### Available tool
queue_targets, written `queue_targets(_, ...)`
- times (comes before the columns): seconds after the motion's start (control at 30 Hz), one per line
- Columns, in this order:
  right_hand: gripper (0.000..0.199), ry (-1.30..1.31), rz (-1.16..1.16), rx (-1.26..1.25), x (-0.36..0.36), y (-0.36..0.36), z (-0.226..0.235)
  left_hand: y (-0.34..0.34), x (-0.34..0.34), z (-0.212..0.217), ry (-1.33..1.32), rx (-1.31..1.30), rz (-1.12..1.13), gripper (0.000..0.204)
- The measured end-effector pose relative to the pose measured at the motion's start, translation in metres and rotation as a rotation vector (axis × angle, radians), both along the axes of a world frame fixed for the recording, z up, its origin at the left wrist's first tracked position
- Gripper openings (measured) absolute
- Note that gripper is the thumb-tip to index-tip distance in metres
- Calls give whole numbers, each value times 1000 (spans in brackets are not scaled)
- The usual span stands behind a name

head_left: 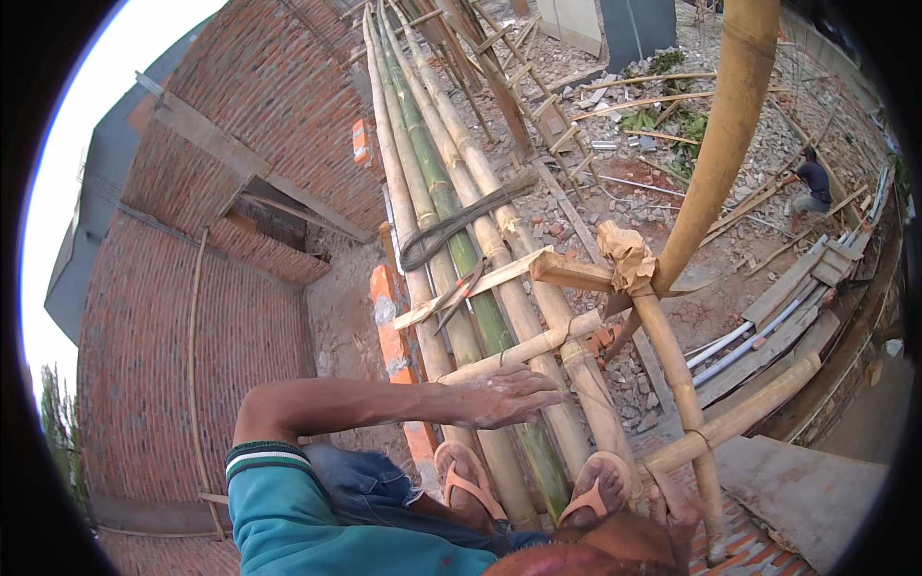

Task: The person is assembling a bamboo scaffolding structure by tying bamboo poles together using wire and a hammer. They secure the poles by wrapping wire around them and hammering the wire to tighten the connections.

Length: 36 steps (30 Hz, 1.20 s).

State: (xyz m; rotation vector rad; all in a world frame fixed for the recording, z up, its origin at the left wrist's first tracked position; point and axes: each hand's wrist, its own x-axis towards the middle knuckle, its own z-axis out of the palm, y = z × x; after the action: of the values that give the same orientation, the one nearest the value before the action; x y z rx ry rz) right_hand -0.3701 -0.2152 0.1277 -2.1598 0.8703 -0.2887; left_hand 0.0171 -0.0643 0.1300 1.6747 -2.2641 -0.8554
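Note:
My left hand (509, 396) reaches across the bamboo poles (499, 336), palm down with its fingers stretched out, holding nothing. Under its wrist and fingers runs a short bamboo crosspiece (519, 348). At the lower right, my right hand (678, 507) has curled fingers beside an upright bamboo post (693, 432) and the end of a horizontal bamboo pole (735, 415); what it grips is hidden. Ahead of my left hand, pincers (463, 293) lie over a pale wooden strip (509, 276). Beyond them a bundle of dark wire (461, 227) lies across the poles.
My feet, in orange sandals (471, 485), stand on the poles. A thick bamboo pole (725, 144) rises at the right, with crumpled brown material (626, 257) next to it. A brick wall (192, 355) stands left. Rubble (615, 202) lies below, where another person (813, 182) crouches.

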Motion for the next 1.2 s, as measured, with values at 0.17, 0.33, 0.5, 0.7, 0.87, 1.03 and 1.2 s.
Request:
queue_targets(0.17,22,-75,-115,-137,4,-8,11,3,-14,28,-49,-126,20,68)
queue_targets(0.33,21,-185,-47,-83,11,-4,29,-10,-24,57,-91,-159,88,74)
queue_targets(0.5,21,-195,-52,-49,5,-11,36,-16,-23,71,-210,-1,80,61)
queue_targets(0.7,18,-47,-339,-273,-3,-40,26,6,-21,69,-106,115,181,64)
queue_targets(0.87,18,-190,-215,-122,-10,-44,43,11,-24,70,-239,-73,238,79)
queue_targets(1.03,16,-250,78,161,-6,-39,51,-4,-23,83,-299,-244,219,70)
queue_targets(1.2,15,-282,-58,228,-2,-36,30,-8,-25,103,222,725,735,27)
